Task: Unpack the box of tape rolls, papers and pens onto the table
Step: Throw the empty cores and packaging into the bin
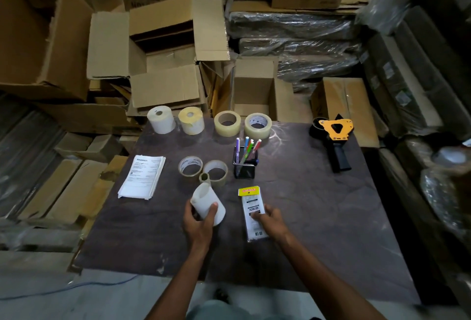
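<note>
- A dark table (pixel 318 217) carried the unpacked supplies, an open cardboard box (pixel 163 65) standing beyond its far edge.
- Four tape rolls (pixel 227 123) lined the far edge; papers (pixel 142 177) lay at left; pens (pixel 246 147) stood mid-table.
- The left hand (pixel 198 223) gripped a white paper roll (pixel 207 202), tilted, at the near centre.
- The right hand (pixel 270 221) rested curled fingers on a flat packet (pixel 251 207) just right of it.

Dim storeroom, dark table (pixel 318 217), stacked cardboard boxes (pixel 51 39), plastic-wrapped bundles (pixel 293 26), pale floor (pixel 38 302).
</note>
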A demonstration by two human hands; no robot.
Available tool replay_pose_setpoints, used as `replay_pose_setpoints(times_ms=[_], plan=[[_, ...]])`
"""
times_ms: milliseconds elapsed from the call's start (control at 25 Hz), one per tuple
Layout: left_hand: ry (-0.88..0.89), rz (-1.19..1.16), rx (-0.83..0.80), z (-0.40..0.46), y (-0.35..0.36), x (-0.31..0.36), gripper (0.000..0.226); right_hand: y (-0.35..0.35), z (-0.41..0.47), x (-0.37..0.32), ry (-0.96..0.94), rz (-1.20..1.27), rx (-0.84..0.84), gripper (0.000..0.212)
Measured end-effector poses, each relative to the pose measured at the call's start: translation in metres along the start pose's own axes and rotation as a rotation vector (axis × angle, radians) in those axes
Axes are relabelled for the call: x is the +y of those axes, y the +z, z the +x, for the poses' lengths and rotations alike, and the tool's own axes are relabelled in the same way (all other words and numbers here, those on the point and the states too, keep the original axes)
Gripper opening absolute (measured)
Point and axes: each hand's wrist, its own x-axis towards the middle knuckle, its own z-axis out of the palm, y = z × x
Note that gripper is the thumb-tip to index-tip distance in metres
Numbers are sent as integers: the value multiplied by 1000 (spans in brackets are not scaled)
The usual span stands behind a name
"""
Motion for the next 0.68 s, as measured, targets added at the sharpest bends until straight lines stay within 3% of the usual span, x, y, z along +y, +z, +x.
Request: replay_pose_setpoints(times_ms=[200,360,560,680], plan=[[37,36,-130,-46,69,8,70,-60,-15,0,-44,117,48,15],[74,65,-240,-97,150,15,75,-151,-27,0,-173,123,110,19],[59,95,-340,-174,265,23,56,-297,-43,17,-339,9,170,67],[31,111,-417,-208,331,24,51,-372,-52,23,-335,4,271,61]])
